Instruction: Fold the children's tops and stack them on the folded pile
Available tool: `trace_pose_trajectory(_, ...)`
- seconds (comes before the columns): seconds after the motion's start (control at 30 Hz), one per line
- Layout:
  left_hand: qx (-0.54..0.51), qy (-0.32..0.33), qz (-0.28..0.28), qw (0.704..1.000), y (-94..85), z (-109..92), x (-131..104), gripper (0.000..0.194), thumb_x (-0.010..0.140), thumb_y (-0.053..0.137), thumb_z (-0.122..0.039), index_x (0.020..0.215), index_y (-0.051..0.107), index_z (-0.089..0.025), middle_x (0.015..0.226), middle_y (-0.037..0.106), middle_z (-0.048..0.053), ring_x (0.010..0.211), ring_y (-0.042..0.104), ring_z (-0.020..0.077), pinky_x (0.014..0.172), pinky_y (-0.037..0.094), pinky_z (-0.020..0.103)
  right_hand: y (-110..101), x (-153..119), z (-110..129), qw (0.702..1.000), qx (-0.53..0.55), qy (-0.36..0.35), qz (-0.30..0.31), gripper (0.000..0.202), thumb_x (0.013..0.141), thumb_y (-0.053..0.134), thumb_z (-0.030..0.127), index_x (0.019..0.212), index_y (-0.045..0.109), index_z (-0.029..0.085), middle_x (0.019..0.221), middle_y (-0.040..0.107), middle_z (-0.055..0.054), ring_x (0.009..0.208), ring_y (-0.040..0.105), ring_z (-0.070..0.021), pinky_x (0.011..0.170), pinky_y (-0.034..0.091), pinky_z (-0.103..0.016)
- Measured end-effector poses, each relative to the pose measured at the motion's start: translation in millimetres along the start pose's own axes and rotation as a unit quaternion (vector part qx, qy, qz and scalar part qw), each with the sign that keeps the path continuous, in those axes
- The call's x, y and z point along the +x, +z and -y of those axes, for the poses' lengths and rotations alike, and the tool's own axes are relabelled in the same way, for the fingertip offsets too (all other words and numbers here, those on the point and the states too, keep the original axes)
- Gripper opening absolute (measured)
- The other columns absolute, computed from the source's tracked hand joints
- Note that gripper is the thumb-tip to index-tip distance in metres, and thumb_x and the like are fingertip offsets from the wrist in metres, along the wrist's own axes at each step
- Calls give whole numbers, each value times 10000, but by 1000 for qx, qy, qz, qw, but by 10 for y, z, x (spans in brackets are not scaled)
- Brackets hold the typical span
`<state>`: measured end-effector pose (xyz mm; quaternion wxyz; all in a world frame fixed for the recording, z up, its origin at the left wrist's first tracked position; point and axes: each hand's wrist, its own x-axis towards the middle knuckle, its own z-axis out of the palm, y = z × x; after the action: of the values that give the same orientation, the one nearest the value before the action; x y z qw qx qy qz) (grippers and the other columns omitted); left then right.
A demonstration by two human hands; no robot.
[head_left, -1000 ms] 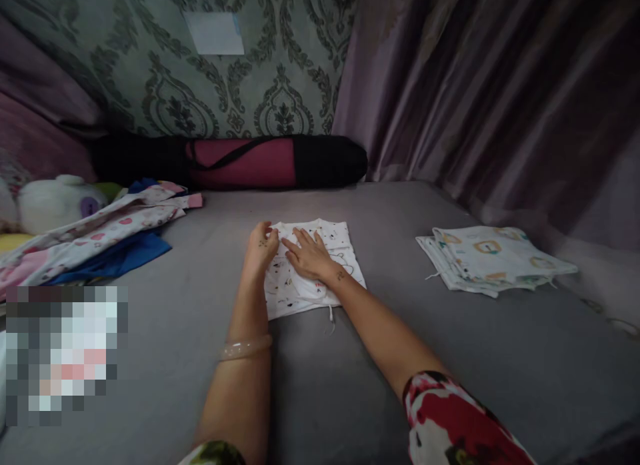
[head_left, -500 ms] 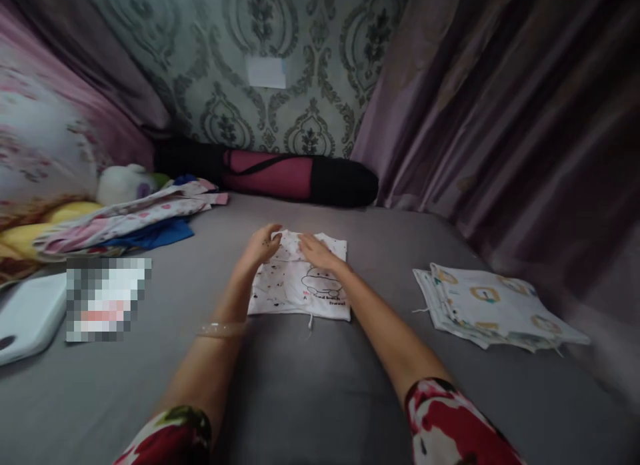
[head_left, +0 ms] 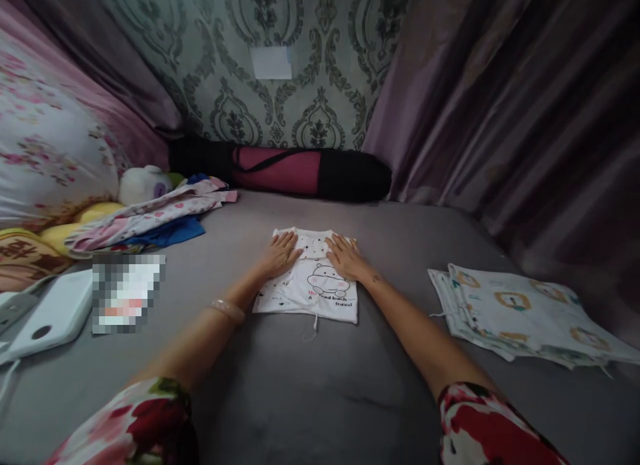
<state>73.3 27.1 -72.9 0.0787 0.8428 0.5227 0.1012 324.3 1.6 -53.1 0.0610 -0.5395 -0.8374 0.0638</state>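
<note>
A white printed garment (head_left: 300, 288), folded into a rough square, lies on the grey sheet in front of me. It bears a cartoon animal and lettering, and a white cord hangs from its near edge. My left hand (head_left: 281, 253) rests flat on its upper left part with the fingers stretched out. On the upper right part lies my right hand (head_left: 345, 256), also flat, fingers spread. Both palms face down on the cloth, and neither hand grips anything.
A stack of folded white cloths (head_left: 540, 318) lies at the right. Left are rumpled clothes (head_left: 150, 218), a plush toy (head_left: 145, 183), a floral pillow (head_left: 55, 131) and a white device (head_left: 55, 315). A long black and maroon bag (head_left: 280, 171) lies along the patterned wall.
My hands have moved apart, the right one outward to the garment's right side, and the left now lies flat. The view has shifted slightly leftward.
</note>
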Motion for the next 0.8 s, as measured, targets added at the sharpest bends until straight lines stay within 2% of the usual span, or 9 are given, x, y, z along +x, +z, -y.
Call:
trace_pose_trajectory(0.07,-5,-1,16,1000,-28,20,15,657,968,242,-498,1486,316,-101,1568,247,154,1467,170,262,1185,109,463,2,1,-22,1000,7,2,4,563,1004,242,405,1511,284,163,1586,211,-108,1465,138,-230,1176,88,-482)
trace_pose_trajectory(0.17,-16,4,49,999,-173,21,68,654,962,262,-501,1466,352,-96,1555,277,171,1459,202,270,1176,139,472,-87,48,-39,998,48,17,46,567,1004,236,419,1512,287,173,1585,213,-111,1465,138,-238,1174,92,-485)
trace_pose_trajectory(0.23,-6,6,24,1000,-254,8,116,628,966,258,-498,1453,381,-122,1554,291,158,1460,201,265,1178,122,473,-168,109,-17,996,67,29,49,561,1009,214,430,1505,305,185,1582,220,-116,1466,130,-243,1170,82,-498)
trace_pose_trajectory(0.3,12,13,-20,1000,-271,-10,159,620,973,242,-493,1455,381,-129,1562,278,145,1470,161,261,1184,83,468,-215,177,36,998,61,31,13,559,1011,215,447,1496,326,191,1584,215,-121,1469,110,-247,1167,51,-512)
trace_pose_trajectory(0.37,20,19,-30,999,-218,-25,185,634,974,243,-501,1459,371,-113,1561,277,155,1471,154,269,1184,84,463,-200,231,107,999,45,24,-13,565,1007,244,472,1492,333,196,1584,214,-123,1469,107,-253,1164,40,-519)
trace_pose_trajectory(0.47,23,7,-8,1000,-80,-28,189,641,969,254,-524,1460,370,-128,1544,313,165,1449,233,281,1172,129,471,-88,263,195,999,30,20,-11,541,1010,250,457,1486,349,221,1572,259,-106,1460,155,-254,1159,85,-521)
trace_pose_trajectory(0.57,25,8,-30,999,-11,-23,183,628,966,267,-527,1447,383,-139,1534,333,170,1429,282,278,1166,144,463,0,272,212,1000,19,19,-16,518,1011,251,427,1481,358,238,1570,273,-86,1453,177,-253,1157,98,-522)
trace_pose_trajectory(0.7,6,15,-81,997,-124,-65,147,589,977,277,-451,1421,393,-82,1503,374,196,1406,322,263,1167,165,430,-66,274,205,999,36,23,-1,548,1007,261,431,1498,319,194,1575,252,-106,1458,160,-255,1159,104,-519)
trace_pose_trajectory(0.8,0,10,-102,995,-280,-172,-32,552,985,255,-396,1429,372,-89,1499,389,176,1416,307,241,1175,158,422,-183,120,301,998,51,18,-13,561,1008,258,410,1508,288,157,1581,223,-127,1467,124,-244,1168,87,-501)
